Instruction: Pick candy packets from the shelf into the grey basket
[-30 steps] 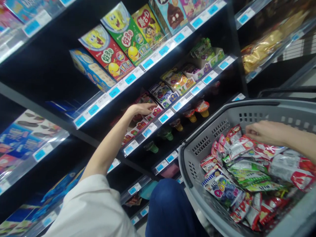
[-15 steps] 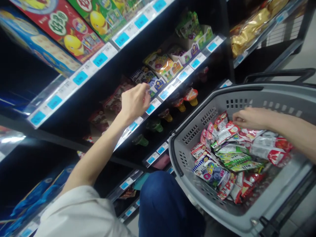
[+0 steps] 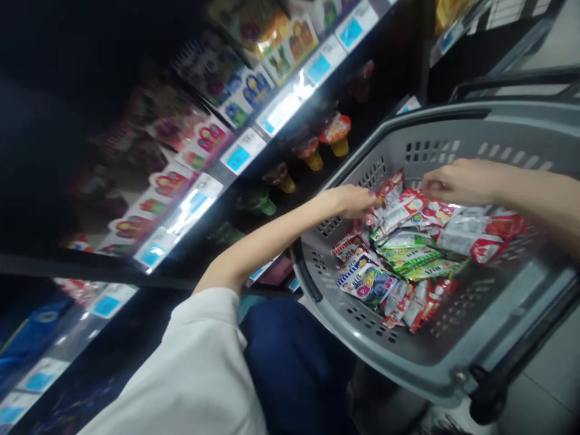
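A grey plastic shopping basket [image 3: 512, 326] holds many small candy packets. My left hand [image 3: 356, 200] reaches over its left rim, fingers closed at the small pink packets [image 3: 372, 219]; fingertips are partly hidden. My right hand [image 3: 446, 182] hovers low over the pile with curled fingers, close to a red-and-white packet [image 3: 403, 211]. What its fingers hold, if anything, is hidden. Below the hands lie green packets [image 3: 410, 254], a blue-and-white grape-picture packet [image 3: 367, 281] and red packets [image 3: 423, 302]. Larger red-and-silver packets [image 3: 475, 238] rest under my right forearm.
Shelves run diagonally on the left, with blue-and-white price tags [image 3: 240, 154] along the edges. Display boxes of candy packets [image 3: 170, 181] stand on one shelf, and jelly cups [image 3: 336, 134] hang below. A black basket handle [image 3: 521, 78] lies at the far rim. My knee [image 3: 290, 356] is beside the basket.
My left hand has moved from the shelf edge down to the right, into the basket. My right hand stays over the packets. The view has shifted, bringing the lower shelf boxes closer.
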Tool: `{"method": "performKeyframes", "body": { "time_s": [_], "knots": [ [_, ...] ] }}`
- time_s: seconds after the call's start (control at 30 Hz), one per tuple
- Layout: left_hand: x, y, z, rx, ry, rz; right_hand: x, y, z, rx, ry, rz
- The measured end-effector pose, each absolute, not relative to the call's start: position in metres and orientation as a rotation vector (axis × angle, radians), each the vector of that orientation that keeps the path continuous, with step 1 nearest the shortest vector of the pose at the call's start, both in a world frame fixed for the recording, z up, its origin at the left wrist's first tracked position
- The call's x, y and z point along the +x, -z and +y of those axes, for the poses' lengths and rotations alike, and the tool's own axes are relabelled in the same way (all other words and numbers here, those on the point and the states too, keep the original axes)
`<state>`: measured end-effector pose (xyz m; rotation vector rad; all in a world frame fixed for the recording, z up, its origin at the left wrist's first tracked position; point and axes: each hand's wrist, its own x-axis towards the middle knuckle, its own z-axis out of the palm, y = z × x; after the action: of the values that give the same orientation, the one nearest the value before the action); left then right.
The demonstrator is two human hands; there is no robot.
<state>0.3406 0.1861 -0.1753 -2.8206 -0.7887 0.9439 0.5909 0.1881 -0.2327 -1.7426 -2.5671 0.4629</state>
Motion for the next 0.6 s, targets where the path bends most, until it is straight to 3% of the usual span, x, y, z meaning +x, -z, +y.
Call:
{"method": "performKeyframes", "body": {
  "time_s": [0.2, 0.43, 0.6],
  "knots": [
    [0.355, 0.219, 0.197, -3.058, -0.913, -0.744, 0.576, 0.225, 0.178, -1.760, -0.489, -2.750],
    [0.357, 0.237, 0.170, -3.289, -1.261, -0.611, 0.566, 0.233, 0.173, -1.710, -0.526, -2.866],
    [0.364, 0.243, 0.147, -3.629, -0.728, -0.280, 0.565, 0.210, 0.169, -1.755, -0.407, -2.731]
  ]
}}
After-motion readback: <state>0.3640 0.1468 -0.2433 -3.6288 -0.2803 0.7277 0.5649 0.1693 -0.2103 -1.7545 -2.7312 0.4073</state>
